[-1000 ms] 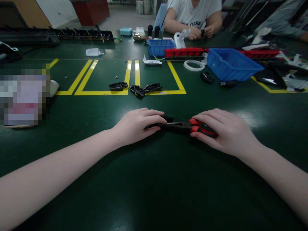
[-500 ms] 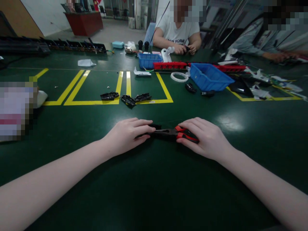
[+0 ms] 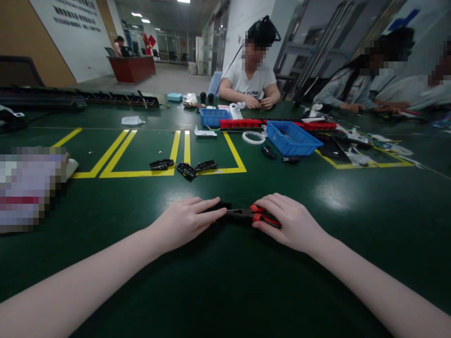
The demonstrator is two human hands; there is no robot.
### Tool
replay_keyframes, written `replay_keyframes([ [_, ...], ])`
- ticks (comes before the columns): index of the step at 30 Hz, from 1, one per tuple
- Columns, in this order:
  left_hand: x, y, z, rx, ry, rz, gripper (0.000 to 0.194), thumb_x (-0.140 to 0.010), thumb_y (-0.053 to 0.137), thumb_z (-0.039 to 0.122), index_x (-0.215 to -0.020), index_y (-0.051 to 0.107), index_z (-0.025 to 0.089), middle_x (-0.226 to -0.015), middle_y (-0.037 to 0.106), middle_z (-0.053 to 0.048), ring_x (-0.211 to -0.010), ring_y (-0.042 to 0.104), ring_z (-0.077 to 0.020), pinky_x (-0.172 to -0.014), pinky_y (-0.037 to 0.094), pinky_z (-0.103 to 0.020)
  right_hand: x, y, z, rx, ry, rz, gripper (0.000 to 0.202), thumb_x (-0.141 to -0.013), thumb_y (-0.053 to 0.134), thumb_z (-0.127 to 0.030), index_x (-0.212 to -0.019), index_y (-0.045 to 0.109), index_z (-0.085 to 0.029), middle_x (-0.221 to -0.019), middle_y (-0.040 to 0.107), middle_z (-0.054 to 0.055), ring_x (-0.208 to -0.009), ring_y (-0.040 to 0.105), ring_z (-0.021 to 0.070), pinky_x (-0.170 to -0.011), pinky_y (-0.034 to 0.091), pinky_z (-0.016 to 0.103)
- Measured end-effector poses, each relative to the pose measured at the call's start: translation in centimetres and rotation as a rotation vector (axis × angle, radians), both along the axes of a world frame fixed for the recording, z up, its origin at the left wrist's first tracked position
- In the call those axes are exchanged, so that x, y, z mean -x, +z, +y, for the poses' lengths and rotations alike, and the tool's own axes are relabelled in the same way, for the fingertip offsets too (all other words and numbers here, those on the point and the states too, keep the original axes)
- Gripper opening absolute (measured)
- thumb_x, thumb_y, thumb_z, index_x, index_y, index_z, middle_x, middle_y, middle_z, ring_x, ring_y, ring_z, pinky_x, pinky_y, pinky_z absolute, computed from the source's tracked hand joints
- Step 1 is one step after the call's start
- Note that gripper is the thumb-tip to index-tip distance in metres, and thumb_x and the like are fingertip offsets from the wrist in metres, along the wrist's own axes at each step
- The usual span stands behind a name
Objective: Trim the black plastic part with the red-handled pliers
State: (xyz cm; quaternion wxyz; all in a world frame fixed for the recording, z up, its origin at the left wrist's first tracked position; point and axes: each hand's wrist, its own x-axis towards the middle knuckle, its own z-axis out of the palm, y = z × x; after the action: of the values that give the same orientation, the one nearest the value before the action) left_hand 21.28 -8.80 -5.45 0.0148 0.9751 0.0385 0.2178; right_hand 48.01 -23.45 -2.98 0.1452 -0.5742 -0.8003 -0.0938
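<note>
right hand (image 3: 291, 218) was clamped on one pliers (image 3: 243, 213), left hand (image 3: 186, 221) pinched one black part (image 3: 224, 205), two blue bins (image 3: 299, 147) beyond, contents unclear tbh

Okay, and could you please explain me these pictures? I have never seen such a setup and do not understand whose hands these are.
There is no machine: the two bare hands belong to the person wearing the camera. This one head-worn camera takes every picture, looking forward and down. The right hand holds long-nosed pliers with red-and-black handles. The left hand holds a small black part, mostly hidden by its fingers. On the dark green table, marked with yellow tape, lie three narrow black pieces, a flat white ring and two blue plastic bins. Across the table sits a person in a white T-shirt.
</note>
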Motion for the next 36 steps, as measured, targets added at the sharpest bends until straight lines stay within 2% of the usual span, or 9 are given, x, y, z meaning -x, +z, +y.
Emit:
replay_keyframes([
  [6, 0.1, 0.2, -0.1, 0.005, -0.004, 0.034, 0.042, -0.098, 0.058, 0.017, -0.139, 0.059, 0.026, -0.141, 0.062, -0.011, -0.094, 0.073, -0.0237, -0.077, 0.064, -0.041, -0.1, 0.1, -0.1, 0.017, -0.020, 0.036, 0.036, -0.098, 0.051, -0.048, -0.109, 0.064, -0.016, -0.098, 0.072, 0.011, -0.085, 0.067, 0.0233, -0.072, 0.055, 0.037],
  [10, 0.0, 0.1, -0.1, 0.008, 0.003, 0.041, 0.038, -0.099, 0.056, 0.018, -0.136, 0.062, 0.027, -0.139, 0.063, -0.011, -0.097, 0.073, -0.0258, -0.078, 0.064, -0.042, -0.2, 0.1, -0.3, 0.005, -0.028, 0.039, 0.034, -0.096, 0.055, -0.046, -0.109, 0.065, -0.017, -0.098, 0.072, 0.011, -0.086, 0.068, 0.0234, -0.073, 0.056, 0.037],
  [18, -0.1, 0.5, -0.1, 0.106, 0.012, 0.052, 0.039, -0.098, 0.056, 0.018, -0.135, 0.063, 0.030, -0.140, 0.063, -0.008, -0.098, 0.073, -0.0232, -0.083, 0.062, -0.039, 0.2, 0.6, -0.5, -0.004, -0.033, 0.053, 0.027, -0.093, 0.062, -0.040, -0.109, 0.065, -0.019, -0.099, 0.073, 0.009, -0.085, 0.069, 0.0225, -0.071, 0.057, 0.037],
  [25, -0.2, 0.9, -0.3, 0.169, 0.033, 0.046, 0.037, -0.099, 0.056, 0.017, -0.133, 0.064, 0.030, -0.139, 0.064, -0.007, -0.101, 0.071, -0.0226, -0.083, 0.061, -0.038, -0.1, 0.2, -0.4, -0.031, -0.024, 0.097, 0.026, -0.093, 0.061, -0.039, -0.110, 0.065, -0.020, -0.101, 0.073, 0.009, -0.086, 0.069, 0.0221, -0.072, 0.058, 0.036],
  [31, -0.2, 0.5, 0.1, 0.185, 0.007, 0.038, 0.036, -0.100, 0.056, 0.020, -0.133, 0.064, 0.031, -0.140, 0.063, -0.007, -0.102, 0.070, -0.0226, -0.083, 0.060, -0.039, -0.1, 0.3, -0.4, -0.052, -0.004, 0.051, 0.028, -0.095, 0.058, -0.040, -0.111, 0.065, -0.019, -0.100, 0.073, 0.010, -0.084, 0.070, 0.0217, -0.071, 0.058, 0.035],
  [36, -0.2, 0.4, 0.2, 0.216, 0.013, 0.048, 0.040, -0.099, 0.058, 0.020, -0.136, 0.061, 0.033, -0.141, 0.062, -0.006, -0.108, 0.068, -0.0226, -0.088, 0.059, -0.039, -1.1, -0.5, -0.2, -0.085, 0.003, 0.019, 0.032, -0.095, 0.056, -0.045, -0.114, 0.066, -0.020, -0.102, 0.074, 0.011, -0.087, 0.070, 0.0228, -0.072, 0.058, 0.037],
])
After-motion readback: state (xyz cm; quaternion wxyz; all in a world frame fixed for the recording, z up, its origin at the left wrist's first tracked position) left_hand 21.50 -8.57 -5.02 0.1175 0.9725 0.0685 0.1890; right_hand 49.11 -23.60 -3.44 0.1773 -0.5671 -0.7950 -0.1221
